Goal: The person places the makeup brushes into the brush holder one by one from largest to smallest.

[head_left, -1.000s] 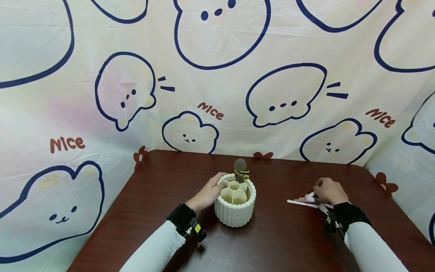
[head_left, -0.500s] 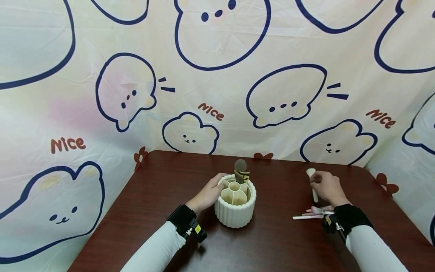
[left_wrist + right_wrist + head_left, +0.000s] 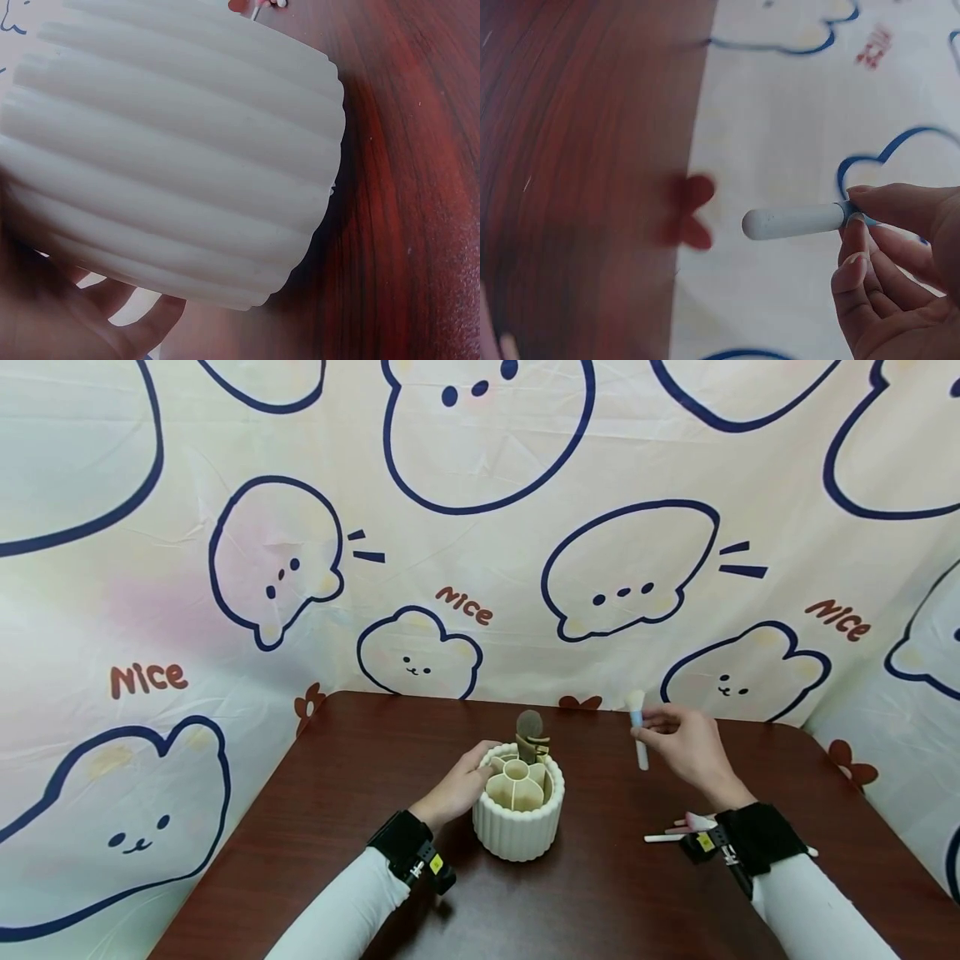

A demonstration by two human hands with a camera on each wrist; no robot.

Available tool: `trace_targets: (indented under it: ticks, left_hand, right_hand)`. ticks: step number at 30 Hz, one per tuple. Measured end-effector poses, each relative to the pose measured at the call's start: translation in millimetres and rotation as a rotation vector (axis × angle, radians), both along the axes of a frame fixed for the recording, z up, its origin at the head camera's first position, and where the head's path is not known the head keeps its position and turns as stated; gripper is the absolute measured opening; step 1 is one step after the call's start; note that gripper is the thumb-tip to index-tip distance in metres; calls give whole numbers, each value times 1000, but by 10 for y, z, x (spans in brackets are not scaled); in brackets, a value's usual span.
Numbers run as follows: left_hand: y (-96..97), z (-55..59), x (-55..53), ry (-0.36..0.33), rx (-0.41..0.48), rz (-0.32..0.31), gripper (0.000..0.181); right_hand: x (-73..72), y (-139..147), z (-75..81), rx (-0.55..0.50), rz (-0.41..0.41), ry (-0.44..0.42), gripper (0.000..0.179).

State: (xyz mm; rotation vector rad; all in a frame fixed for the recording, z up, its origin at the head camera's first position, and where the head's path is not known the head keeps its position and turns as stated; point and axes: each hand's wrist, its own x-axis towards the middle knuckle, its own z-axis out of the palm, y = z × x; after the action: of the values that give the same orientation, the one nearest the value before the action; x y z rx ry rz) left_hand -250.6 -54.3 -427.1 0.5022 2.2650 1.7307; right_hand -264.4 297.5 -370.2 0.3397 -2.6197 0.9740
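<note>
A white ribbed brush holder [image 3: 517, 833] with several compartments inside stands upright on the table. My left hand [image 3: 461, 783] grips its left side at the rim; in the left wrist view, curled fingers [image 3: 154, 322] show beyond its ribbed wall [image 3: 172, 142]. A brush with a grey-green head [image 3: 529, 725] stands at the holder's back. To the right, my right hand [image 3: 690, 750] pinches a makeup brush [image 3: 641, 753] with a pale head and a white-and-blue handle, bristles up, above the table. The right wrist view shows its handle [image 3: 795, 222] between thumb and fingers.
More brushes lie on the table under my right wrist, partly hidden by it; one white handle [image 3: 662, 838] pokes out to the left. The brown table [image 3: 600, 893] ends at the back against a cartoon-print cloth [image 3: 517, 560].
My right hand has lifted the makeup brush off the pile on the table, carried it up and left, and it now stands nearly upright. My left hand and the holder have stayed put.
</note>
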Motion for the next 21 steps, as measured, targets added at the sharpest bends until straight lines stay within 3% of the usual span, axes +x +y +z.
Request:
trace_targets:
  ticks: [11,21]
  left_hand:
    - [-3,7,-3,-3,-4,6,41]
    - [-7,-8,-4,9,-1,-1,40]
  right_hand:
    - [256,-491,283,-96,78,77,23]
    - [472,-806,383,-133,188,141,9]
